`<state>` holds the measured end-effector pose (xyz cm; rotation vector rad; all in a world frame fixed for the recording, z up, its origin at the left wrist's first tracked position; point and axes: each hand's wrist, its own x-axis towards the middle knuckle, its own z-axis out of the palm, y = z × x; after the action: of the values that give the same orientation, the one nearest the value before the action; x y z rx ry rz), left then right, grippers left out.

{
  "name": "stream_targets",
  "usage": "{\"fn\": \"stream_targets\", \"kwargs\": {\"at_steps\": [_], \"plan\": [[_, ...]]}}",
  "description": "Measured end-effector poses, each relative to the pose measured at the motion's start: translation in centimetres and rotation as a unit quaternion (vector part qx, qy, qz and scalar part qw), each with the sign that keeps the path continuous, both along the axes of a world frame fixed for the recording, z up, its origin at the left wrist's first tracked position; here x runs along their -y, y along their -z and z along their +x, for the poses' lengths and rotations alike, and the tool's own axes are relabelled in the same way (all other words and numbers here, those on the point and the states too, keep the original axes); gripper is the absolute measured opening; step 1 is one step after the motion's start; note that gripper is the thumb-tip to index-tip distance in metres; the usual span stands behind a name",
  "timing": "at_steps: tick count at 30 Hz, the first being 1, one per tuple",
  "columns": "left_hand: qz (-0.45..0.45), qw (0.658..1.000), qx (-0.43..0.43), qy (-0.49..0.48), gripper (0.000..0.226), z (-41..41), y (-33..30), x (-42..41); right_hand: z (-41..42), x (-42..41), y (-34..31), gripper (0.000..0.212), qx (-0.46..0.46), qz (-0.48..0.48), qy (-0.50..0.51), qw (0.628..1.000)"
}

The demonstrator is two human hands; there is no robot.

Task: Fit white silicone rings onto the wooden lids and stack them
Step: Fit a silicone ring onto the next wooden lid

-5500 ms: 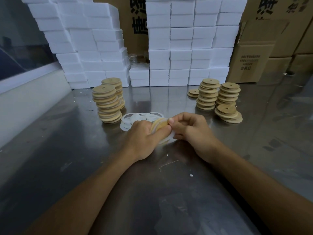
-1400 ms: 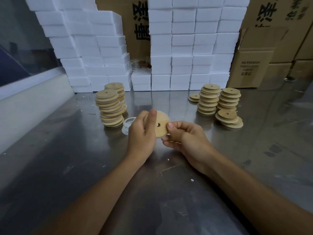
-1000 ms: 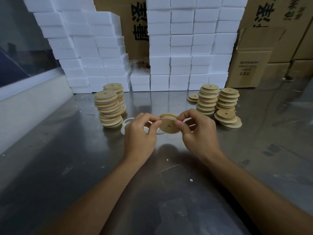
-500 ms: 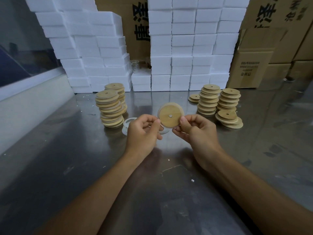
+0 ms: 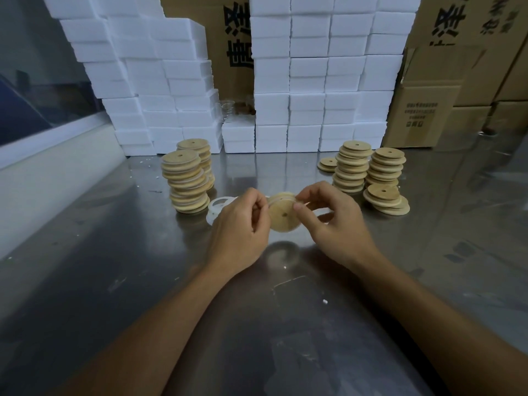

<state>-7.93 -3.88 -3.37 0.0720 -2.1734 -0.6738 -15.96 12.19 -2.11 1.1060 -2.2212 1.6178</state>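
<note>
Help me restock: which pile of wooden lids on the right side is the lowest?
The small pile at the far left of that group, just a couple of lids high. The two tall stacks and the slumped front pile rise higher.

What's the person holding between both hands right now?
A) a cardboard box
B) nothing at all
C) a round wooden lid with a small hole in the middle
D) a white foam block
C: the left hand and right hand both pinch the edges of a round wooden lid with a small centre hole, held above the metal table.
</note>
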Motion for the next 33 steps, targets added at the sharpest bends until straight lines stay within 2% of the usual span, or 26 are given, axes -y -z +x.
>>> {"fn": "stream_targets", "kwargs": {"at_steps": [4, 7, 11, 19, 24, 27, 33], "plan": [[-0.094, 0.995, 0.013, -0.016, 0.007, 0.6, -0.7, 0.1, 0.2, 0.1, -0.1, 0.019, -0.087, 0.068, -0.027, 0.993], [-0.144, 0.989, 0.011, -0.015, 0.004, 1.0, -1.3, -0.4, 0.3, 0.2, -0.1, 0.014, -0.118, 0.081, -0.034, 0.989], [-0.166, 0.986, 0.003, -0.005, 0.002, 1.1, -1.5, -0.8, 0.3, 0.4, 0.1, 0.007, -0.112, 0.037, -0.007, 0.993], [-0.101, 0.995, -0.011, 0.01, 0.005, 0.5, -0.9, -0.3, 0.2, 0.5, 0.1, 0.023, -0.009, -0.047, 0.034, 0.998], [-0.055, 0.998, -0.018, 0.021, 0.006, 0.2, -0.6, -0.3, 0.4, 0.8, -0.1, 0.012, 0.086, -0.103, 0.024, 0.991], [-0.041, 0.999, -0.024, 0.026, 0.006, 0.1, -0.4, -0.2, 0.7, 0.8, -0.4, 0.004, 0.166, -0.153, 0.012, 0.974], [0.017, 0.999, -0.038, 0.025, 0.006, -0.2, 0.0, -0.4, 1.0, 0.9, -0.8, 0.009, 0.33, -0.229, -0.03, 0.915]]}}
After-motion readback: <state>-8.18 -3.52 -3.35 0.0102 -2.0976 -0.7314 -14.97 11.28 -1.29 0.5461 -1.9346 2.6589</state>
